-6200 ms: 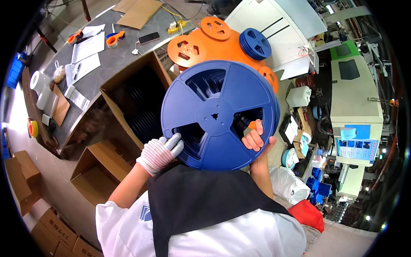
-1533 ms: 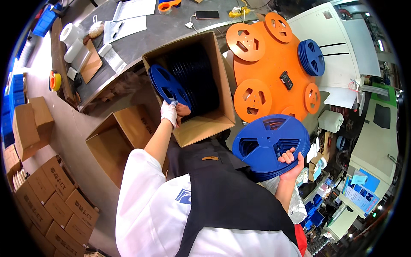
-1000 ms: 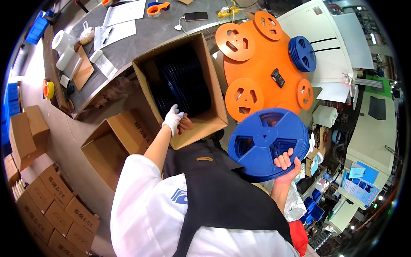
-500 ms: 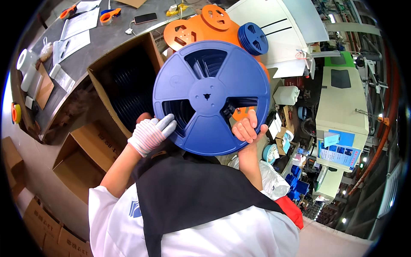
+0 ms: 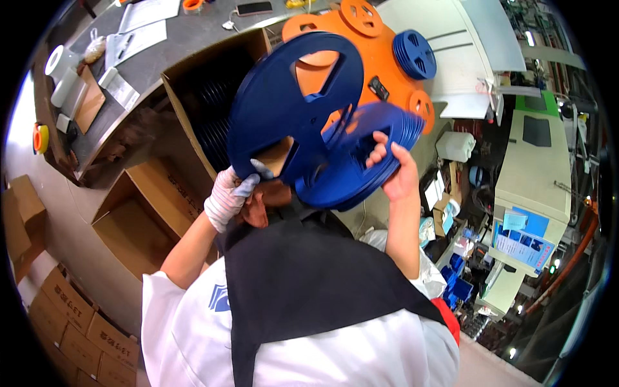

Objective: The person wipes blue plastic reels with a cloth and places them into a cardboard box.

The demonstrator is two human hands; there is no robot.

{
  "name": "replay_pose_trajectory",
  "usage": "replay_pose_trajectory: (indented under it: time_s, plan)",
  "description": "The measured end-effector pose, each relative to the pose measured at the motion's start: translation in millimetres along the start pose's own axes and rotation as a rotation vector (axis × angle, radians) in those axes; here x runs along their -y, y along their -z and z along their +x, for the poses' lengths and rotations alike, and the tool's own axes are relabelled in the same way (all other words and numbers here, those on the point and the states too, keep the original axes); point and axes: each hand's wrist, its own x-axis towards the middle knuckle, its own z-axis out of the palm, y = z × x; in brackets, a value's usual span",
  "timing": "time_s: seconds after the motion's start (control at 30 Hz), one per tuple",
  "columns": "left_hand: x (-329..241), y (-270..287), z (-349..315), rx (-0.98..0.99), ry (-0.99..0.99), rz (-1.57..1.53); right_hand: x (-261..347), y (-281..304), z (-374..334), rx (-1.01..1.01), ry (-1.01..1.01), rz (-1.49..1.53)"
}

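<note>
My left hand (image 5: 229, 197), in a striped white glove with grey fingertips, pinches the lower edge of a blue reel flange (image 5: 267, 106). This large disc has wide cut-outs and tilts up on the left. To its right leans a stack of similar blue reels (image 5: 351, 187), partly covered by the disc and smeared by motion. My bare right hand (image 5: 396, 171) grips the stack's right side, its fingers curled in at a cut-out and its thumb by the rim. Where the disc meets the stack is hard to make out.
Dark reels (image 5: 216, 138) fill an open carton (image 5: 187, 122) at left. Below it stands another open carton (image 5: 138, 238). Behind my hands is an orange round surface (image 5: 393, 64) bearing a small blue reel stack (image 5: 414, 55). A grey table (image 5: 193, 39) holds papers and a phone (image 5: 254, 8).
The single upright blue reel face has parted: one disc now tilts left in my left hand, while the stack leans right and lower in my right hand. The view has shifted slightly.
</note>
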Motion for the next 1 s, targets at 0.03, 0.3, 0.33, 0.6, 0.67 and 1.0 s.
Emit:
replay_pose_trajectory:
  time_s: [0.03, 0.3, 0.33, 0.6, 0.67, 1.0]
  plan:
    - [-6, 2, -1, -0.025, 0.117, -0.132, -5, 17, 0, 0.000, 0.007, 0.026]
    - [16, 40, -22, -0.148, 0.244, -0.482, -22, 48, -12, -0.170, -0.036, 0.188]
    - [16, 36, -23, -0.176, 0.214, -0.520, -23, 52, -13, -0.150, -0.034, 0.203]
    - [46, 44, -11, -0.508, 0.100, -0.377, -30, 56, -23, -0.137, -0.031, 0.224]
    - [56, 52, 6, -0.663, 0.151, -0.232, -31, 54, -24, -0.107, -0.035, 0.223]
    - [97, 109, 89, -0.929, 0.361, 0.490, -44, 53, -45, -0.211, 0.005, 0.186]
